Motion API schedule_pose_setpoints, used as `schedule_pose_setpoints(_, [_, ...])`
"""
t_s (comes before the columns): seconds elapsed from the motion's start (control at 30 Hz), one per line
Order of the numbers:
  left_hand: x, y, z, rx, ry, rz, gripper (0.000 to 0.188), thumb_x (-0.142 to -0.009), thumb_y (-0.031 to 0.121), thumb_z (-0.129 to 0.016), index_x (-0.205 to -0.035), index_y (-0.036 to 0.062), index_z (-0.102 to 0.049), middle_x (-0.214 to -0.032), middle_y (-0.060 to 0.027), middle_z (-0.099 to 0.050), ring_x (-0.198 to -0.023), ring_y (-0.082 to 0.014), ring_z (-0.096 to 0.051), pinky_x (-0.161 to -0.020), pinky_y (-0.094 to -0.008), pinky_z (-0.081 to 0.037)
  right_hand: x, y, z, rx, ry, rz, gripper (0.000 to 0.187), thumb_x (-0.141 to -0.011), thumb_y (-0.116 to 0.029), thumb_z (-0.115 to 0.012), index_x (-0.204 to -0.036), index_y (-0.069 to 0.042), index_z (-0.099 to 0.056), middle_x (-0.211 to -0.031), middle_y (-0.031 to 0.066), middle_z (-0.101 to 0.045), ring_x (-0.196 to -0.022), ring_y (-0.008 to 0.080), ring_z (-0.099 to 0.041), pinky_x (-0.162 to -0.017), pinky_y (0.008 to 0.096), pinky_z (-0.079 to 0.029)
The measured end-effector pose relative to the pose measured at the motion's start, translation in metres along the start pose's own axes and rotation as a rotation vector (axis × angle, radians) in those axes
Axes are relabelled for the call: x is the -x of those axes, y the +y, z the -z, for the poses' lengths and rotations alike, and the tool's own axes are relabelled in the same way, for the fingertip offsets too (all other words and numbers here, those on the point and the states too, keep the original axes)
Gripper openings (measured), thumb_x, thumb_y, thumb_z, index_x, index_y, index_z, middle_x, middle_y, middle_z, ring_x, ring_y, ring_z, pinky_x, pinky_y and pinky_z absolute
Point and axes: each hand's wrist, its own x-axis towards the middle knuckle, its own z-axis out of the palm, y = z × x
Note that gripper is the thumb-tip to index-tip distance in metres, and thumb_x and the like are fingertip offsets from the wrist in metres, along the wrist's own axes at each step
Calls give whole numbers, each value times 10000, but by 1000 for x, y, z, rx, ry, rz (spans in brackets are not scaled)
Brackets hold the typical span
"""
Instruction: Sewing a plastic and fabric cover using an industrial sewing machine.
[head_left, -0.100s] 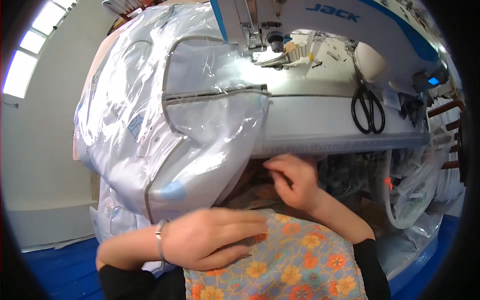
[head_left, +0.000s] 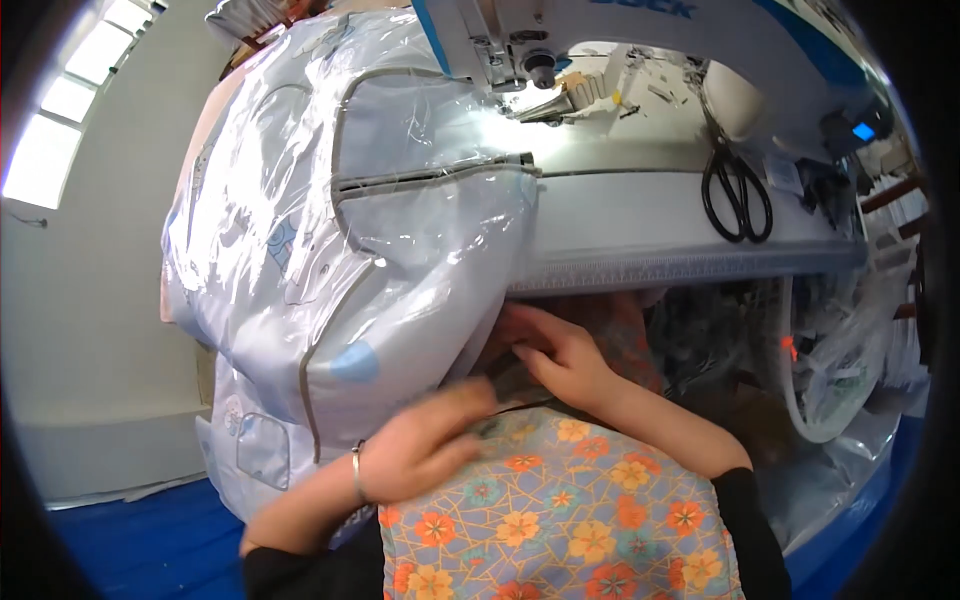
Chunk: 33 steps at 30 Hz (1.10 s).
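- A white sewing table (head_left: 640, 215) fills the far side, blue floor (head_left: 120, 530) below.
- Both hands meet just under the table's near edge: right hand (head_left: 555, 355) pinching a dark strip (head_left: 510, 372), left hand (head_left: 425, 450) blurred, grip unclear.
- The clear plastic bag (head_left: 350, 250) hangs far-left of them, nearer the left hand, long axis running near to far.
- Black scissors (head_left: 738, 195) lie far right.

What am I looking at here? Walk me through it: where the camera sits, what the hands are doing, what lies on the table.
The picture comes from a camera worn on a person's head, looking down at their own two hands. The wide lens bends straight edges near the rim.

Ahead stands a white sewing machine on a pale table. Black scissors lie on the table to the right. A big bundle of clear plastic-covered fabric drapes over the table's left side and hangs down.

Below the table edge, the left hand, blurred and wearing a bracelet, rests on a flowered cloth in the lap. The right hand reaches under the bundle's edge; whether its fingers grip anything cannot be told.
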Motion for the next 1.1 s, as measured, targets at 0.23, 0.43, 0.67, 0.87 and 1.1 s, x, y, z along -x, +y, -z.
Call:
schedule_pose_setpoints(0.23, [-6,-55,-30,-799,674,229,707,-815,193,-664,-1439,-7,-400,-1477,-318,-332,-1336,-531,-339,-1122,-568,-299,-39,-2,-44,-320,74,-81,447,-912,-101,-650,-1310,45,-505,-1218,131,-623,-1121,211,-609,-1007,330,-465])
schedule_pose_setpoints(0.43, [-35,-66,16,-859,867,84,749,-795,202,-640,-1457,-19,-367,-1483,-298,-328,-1357,-516,-318,-1150,-563,-272,-58,-37,-31,-495,213,81,367,-887,-121,-661,-1211,27,-572,-1066,94,-681,-985,174,-643,-927,315,-494])
schedule_pose_setpoints(0.67, [-33,-59,80,-1124,559,72,386,-840,65,-579,-1213,-31,-598,-1023,-157,-670,-926,-313,-657,-843,-434,-522,-68,-33,-19,-377,300,77,484,-878,-99,-653,-1321,22,-498,-1130,130,-650,-1005,193,-635,-914,333,-507])
schedule_pose_setpoints(0.87, [-63,39,111,293,277,43,240,-884,108,-564,-1085,6,-649,-895,-24,-648,-815,-100,-576,-725,-262,-475,-139,14,-27,126,316,308,499,-891,-141,-630,-1332,43,-489,-1163,225,-648,-1055,312,-639,-918,388,-499])
schedule_pose_setpoints(1.1, [-116,49,54,572,242,73,184,-888,124,-576,-1036,50,-657,-778,29,-589,-654,-54,-496,-587,-212,-393,-34,-22,-61,-38,-549,-91,401,-888,-199,-684,-1242,-31,-595,-1233,136,-627,-1140,217,-580,-970,342,-473])
